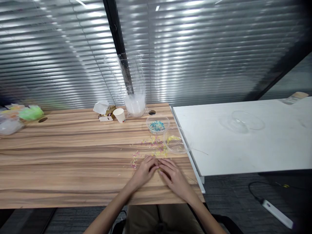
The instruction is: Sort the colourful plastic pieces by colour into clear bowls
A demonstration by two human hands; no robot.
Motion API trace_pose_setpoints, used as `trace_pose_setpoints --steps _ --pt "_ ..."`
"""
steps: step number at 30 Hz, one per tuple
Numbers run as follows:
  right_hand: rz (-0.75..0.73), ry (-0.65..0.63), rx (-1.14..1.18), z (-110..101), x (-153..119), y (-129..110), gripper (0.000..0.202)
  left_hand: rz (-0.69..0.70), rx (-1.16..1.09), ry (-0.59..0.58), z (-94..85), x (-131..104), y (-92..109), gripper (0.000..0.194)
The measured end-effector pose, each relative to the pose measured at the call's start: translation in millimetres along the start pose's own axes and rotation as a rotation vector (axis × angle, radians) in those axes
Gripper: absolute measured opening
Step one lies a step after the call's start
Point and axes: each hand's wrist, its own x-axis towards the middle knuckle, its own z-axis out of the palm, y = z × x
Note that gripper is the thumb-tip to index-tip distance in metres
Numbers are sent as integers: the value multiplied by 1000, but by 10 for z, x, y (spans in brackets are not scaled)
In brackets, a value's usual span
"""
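Low over the wooden table, near its front right edge, my left hand (145,169) and my right hand (172,175) meet at the fingertips. Both have fingers pressed together; a tiny yellowish bit shows between them, too small to name. Just beyond lie scattered pink and yellow pieces (156,143). A clear round bowl (177,151) with some yellow pieces stands past my right hand. Behind it, another clear bowl (158,131) holds blue and pale pieces (156,125).
At the wooden table's (73,162) back stand a paper cup (119,115), a tissue pack (101,107) and a bagged stack of clear bowls (135,104). Bags (31,113) lie far left. On the white table (219,149) are clear round lids or bowls (247,121).
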Motion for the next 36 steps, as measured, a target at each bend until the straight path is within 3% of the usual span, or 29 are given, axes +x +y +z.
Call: trace_pose_setpoints --steps 36 --pt "-9 7 22 -3 8 -4 30 -18 1 -8 -13 14 40 14"
